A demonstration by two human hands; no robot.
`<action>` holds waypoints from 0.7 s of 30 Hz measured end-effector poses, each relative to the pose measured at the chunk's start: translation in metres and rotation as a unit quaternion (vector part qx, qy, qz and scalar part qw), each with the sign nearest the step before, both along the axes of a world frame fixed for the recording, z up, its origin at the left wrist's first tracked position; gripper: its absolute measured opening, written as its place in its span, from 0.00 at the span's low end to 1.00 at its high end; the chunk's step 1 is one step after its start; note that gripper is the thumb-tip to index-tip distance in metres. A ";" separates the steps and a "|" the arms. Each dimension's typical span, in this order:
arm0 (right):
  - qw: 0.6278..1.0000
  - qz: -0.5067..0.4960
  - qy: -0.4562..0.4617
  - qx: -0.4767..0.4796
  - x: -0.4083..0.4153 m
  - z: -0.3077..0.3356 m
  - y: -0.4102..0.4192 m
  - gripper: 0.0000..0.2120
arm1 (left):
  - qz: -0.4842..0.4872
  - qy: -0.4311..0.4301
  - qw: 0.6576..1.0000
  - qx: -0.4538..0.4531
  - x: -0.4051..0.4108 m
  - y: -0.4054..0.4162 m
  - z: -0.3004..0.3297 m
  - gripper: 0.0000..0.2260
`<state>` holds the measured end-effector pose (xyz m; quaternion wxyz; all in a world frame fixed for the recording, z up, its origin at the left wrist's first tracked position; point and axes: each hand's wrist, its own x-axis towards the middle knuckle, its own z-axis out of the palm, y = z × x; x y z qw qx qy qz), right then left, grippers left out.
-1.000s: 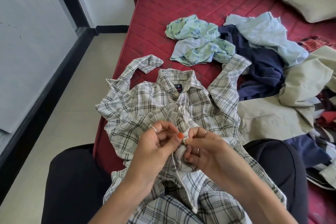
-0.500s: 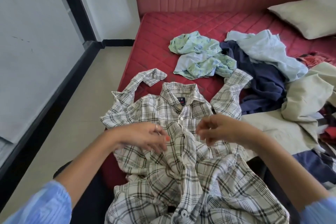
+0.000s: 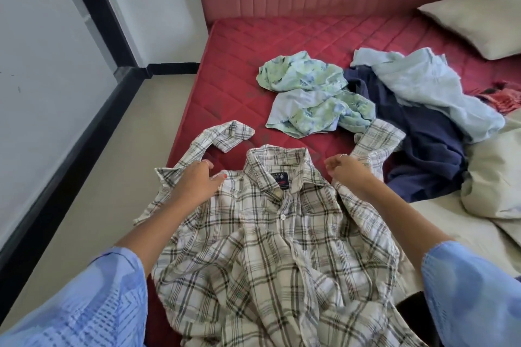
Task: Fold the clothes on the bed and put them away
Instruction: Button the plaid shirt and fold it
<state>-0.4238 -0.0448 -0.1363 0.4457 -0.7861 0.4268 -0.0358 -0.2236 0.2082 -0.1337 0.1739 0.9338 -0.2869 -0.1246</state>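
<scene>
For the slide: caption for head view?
Both hands, left and right, at the plaid shirt's shoulders on the red bed.

A bed with a red quilted mattress (image 3: 234, 70) carries the clothes. A white plaid shirt (image 3: 267, 248) lies front-up at its near edge, collar toward the headboard, sleeves spread to either side. Beyond it sits a crumpled green-and-blue floral garment (image 3: 307, 93). To the right, a navy garment (image 3: 423, 149) lies under a pale blue shirt (image 3: 428, 87); beige cloth (image 3: 496, 177) lies beside them, possibly trousers. A cream pillow (image 3: 479, 20) rests in the far right corner.
</scene>
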 end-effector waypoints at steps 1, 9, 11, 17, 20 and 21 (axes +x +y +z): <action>1.000 0.016 0.021 -0.003 0.005 -0.005 -0.004 0.16 | -0.003 -0.012 1.000 0.014 0.005 -0.004 -0.006 0.24; 0.961 0.213 0.168 0.047 0.022 -0.008 -0.014 0.11 | -0.099 -0.080 0.992 0.018 0.017 -0.017 -0.039 0.23; 0.950 0.251 0.175 0.067 0.017 -0.005 -0.015 0.09 | -0.127 -0.101 0.986 0.046 0.011 -0.015 -0.042 0.25; 0.909 0.337 0.245 -0.003 0.005 -0.008 -0.002 0.21 | -0.195 -0.198 0.953 0.124 0.002 -0.010 -0.028 0.17; 0.921 0.319 0.221 -0.031 -0.003 0.000 0.010 0.21 | -0.234 -0.290 0.917 0.145 0.001 -0.004 -0.003 0.16; 0.926 0.306 0.215 -0.048 -0.006 0.003 0.011 0.19 | -0.238 -0.306 0.910 0.149 0.001 -0.001 0.007 0.16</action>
